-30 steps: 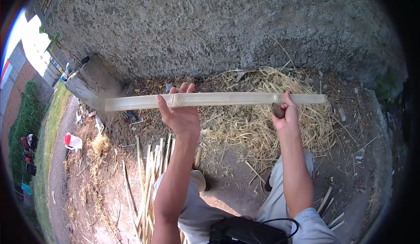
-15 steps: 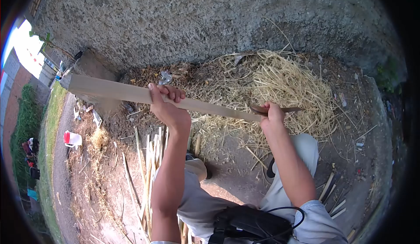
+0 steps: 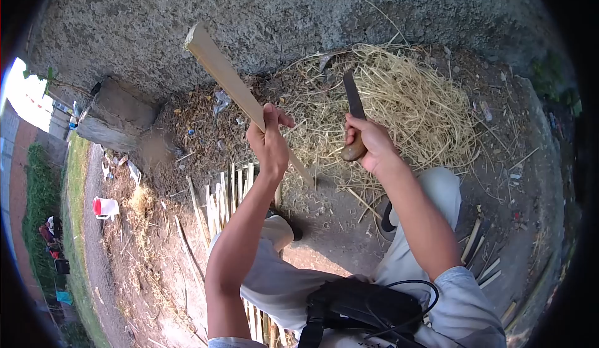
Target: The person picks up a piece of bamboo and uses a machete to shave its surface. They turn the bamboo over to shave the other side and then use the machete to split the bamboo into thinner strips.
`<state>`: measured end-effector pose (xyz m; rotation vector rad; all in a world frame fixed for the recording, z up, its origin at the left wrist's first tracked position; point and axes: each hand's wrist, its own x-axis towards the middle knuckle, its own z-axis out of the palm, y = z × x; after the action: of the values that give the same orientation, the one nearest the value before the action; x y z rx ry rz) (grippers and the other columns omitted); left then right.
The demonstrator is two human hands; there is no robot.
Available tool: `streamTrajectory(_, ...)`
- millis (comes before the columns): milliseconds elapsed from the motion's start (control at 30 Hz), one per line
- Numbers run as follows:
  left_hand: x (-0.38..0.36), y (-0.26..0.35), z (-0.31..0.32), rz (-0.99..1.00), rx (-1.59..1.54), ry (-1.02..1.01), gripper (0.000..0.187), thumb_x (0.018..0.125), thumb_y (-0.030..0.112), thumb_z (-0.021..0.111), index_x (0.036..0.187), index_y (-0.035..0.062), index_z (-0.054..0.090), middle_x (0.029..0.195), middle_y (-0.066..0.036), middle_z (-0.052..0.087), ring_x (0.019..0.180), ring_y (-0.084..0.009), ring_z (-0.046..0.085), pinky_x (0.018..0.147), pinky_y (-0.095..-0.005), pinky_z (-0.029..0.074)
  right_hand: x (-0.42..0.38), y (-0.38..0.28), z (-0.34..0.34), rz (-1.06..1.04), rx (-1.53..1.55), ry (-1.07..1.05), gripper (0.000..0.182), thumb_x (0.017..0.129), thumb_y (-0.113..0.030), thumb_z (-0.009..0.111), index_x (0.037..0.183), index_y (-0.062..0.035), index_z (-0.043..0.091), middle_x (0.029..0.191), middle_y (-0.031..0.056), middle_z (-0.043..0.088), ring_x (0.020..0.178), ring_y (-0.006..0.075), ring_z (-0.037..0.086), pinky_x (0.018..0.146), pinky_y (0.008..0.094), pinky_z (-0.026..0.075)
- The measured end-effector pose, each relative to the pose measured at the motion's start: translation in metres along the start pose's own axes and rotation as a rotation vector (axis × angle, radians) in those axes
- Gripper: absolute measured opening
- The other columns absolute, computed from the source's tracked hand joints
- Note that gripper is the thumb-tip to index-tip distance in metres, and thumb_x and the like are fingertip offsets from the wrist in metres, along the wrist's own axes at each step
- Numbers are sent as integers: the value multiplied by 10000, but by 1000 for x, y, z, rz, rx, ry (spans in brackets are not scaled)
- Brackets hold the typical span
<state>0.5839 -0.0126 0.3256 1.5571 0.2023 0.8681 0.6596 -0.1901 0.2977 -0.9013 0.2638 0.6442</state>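
My left hand grips a long, pale bamboo strip around its middle. The strip slants, with its broad cut end raised toward the wall and its thin end pointing down near the ground. In my right hand is a knife with a dark blade and a rounded brown wooden handle. Its blade points up and away from me, apart from the strip. Behind the knife lies a heap of pale shavings.
A rough wall rises behind the shavings. Several split strips lie by my left leg, and more lie at the right. A white jug with a red lid stands at the left, near a concrete block.
The strip has swung from nearly level to steeply slanted, its broad end rising. My right hand has moved left and down from the strip's end, turning the knife blade upward.
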Motion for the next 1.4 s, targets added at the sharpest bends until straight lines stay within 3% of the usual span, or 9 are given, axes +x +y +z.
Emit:
streamTrajectory(233,7,16,-8,-167,398,-104,313,989,298,579,919,0,644,886,-118,686,727,-153,587,693,-340,460,-7,3,4,26,-154,-25,74,940,-95,629,930,-47,573,712,-2,520,579,87,468,516,252,422)
streamTrajectory(333,7,23,-1,77,382,-44,266,913,278,675,960,17,658,987,-120,694,849,-168,625,775,-355,487,-19,0,5,62,-236,-64,67,947,-97,616,940,-41,579,712,3,536,547,85,456,501,258,413)
streamTrajectory(533,32,41,-14,104,98,30,287,851,221,724,1050,26,653,1050,-122,690,1008,-203,641,874,-393,491,-27,31,-2,-66,-907,-13,223,923,-227,670,934,-18,595,718,40,573,551,154,541,510,349,446)
streamTrajectory(667,47,45,-29,157,-120,43,217,896,225,655,973,25,627,944,-92,668,918,-186,638,831,-364,500,-19,82,-22,-268,-1350,-49,328,919,-313,657,917,11,604,724,143,625,600,290,616,591,427,473)
streamTrajectory(700,47,55,-26,113,-189,64,195,927,219,599,861,39,564,800,-76,598,717,-165,582,673,-320,477,-17,93,-29,-271,-1350,-93,337,924,-317,647,910,16,602,718,155,627,608,307,618,600,437,472)
streamTrajectory(800,47,49,-43,-49,-434,76,284,935,207,571,712,73,456,625,-34,484,547,-105,439,515,-286,357,-18,127,-43,-268,-1310,-184,352,938,-321,621,895,28,598,694,179,627,625,340,623,616,457,466)
streamTrajectory(1033,46,48,-25,22,-177,357,340,959,205,514,666,104,374,537,18,342,466,-73,302,454,-269,235,-30,170,-19,-500,-1121,-99,359,1004,-304,531,841,14,569,594,216,577,565,417,591,542,470,436)
streamTrajectory(1267,39,48,-37,33,-220,353,366,977,208,497,652,104,366,547,21,343,479,-67,291,456,-276,229,-20,222,-73,-281,-1257,5,455,1010,-346,516,755,23,593,600,249,590,573,444,603,525,489,449)
streamTrajectory(1400,31,50,-32,38,-227,322,365,981,201,501,654,102,372,547,24,339,481,-63,286,453,-273,227,-25,207,-49,-493,-1150,-41,435,1007,-335,536,759,14,615,555,189,559,512,340,597,507,428,422)
